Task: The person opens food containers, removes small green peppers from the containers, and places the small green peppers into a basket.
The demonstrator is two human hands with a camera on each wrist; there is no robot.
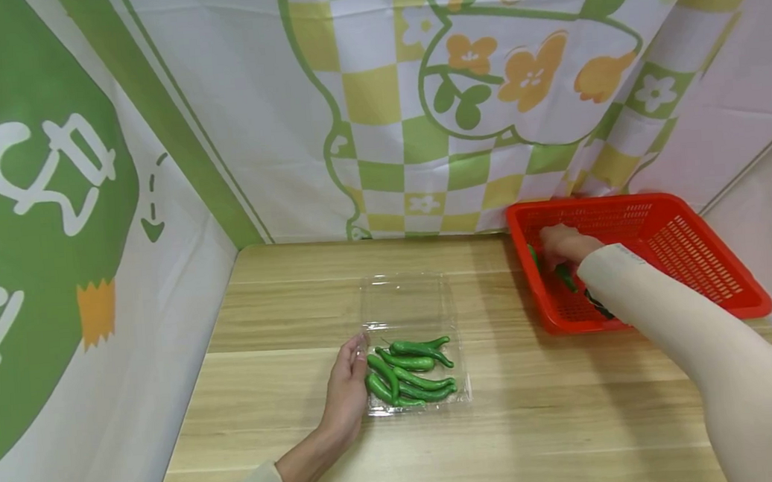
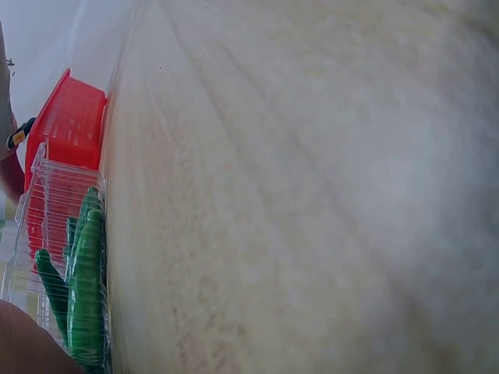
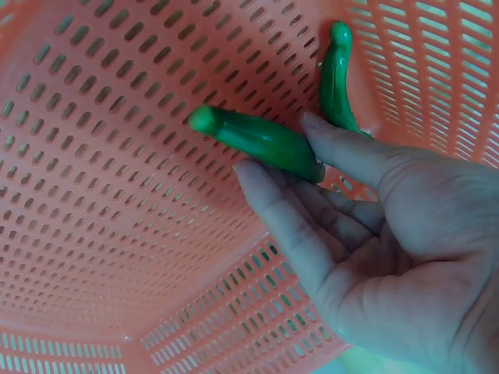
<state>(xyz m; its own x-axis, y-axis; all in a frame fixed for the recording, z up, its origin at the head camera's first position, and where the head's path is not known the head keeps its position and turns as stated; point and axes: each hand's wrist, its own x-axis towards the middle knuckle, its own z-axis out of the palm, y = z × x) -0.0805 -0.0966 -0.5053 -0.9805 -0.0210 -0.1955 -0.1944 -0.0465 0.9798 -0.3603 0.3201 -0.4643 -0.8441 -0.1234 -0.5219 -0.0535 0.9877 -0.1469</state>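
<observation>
Inside one red basket (image 1: pixel 710 256), two peppers (image 3: pixel 257 143), one in right hand (image 3: pixel 382 249)

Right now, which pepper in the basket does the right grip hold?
In the right grip: the pepper between thumb and index finger; the other visible pepper lies beyond the thumb.

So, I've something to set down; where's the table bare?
Bare table lies between the clear container and red basket, and left of the container beyond the left hand. Crowded: the container's near half, holding green peppers, and the basket's left end, where the right hand pinches another pepper.
</observation>
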